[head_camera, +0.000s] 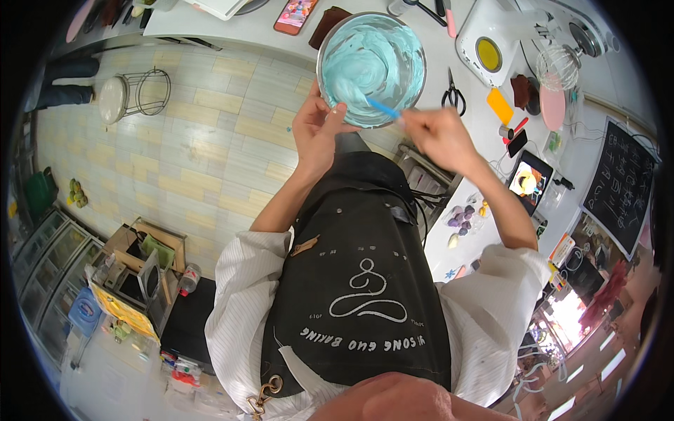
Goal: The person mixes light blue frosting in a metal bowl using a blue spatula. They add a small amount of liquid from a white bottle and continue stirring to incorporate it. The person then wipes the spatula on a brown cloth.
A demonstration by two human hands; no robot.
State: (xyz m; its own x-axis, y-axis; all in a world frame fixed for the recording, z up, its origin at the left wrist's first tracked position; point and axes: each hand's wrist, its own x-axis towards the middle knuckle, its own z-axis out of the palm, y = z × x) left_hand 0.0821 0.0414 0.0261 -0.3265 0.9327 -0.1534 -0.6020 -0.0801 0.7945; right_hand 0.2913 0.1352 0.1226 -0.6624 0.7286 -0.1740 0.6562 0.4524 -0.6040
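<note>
A metal mixing bowl (319, 62) is tilted towards me at the table's edge, its inside coated with pale turquoise cream (368, 66). My left hand (317, 126) grips the near left rim, thumb over the edge and fingers underneath. In my right hand (441, 138) is the blue handle of a spatula (384, 108). Its blade is blurred and loaded with cream, low in the left part of the bowl. Black-handled scissors (453, 99) lie on the table to the right of the bowl.
A brown cloth (325, 27) and a phone (295, 16) lie left of the bowl. To the right are a white mixer (476, 31), a wire whisk (557, 67), an orange scraper (499, 105) and a tablet (531, 181). A stool (112, 100) stands near another person's legs (68, 87).
</note>
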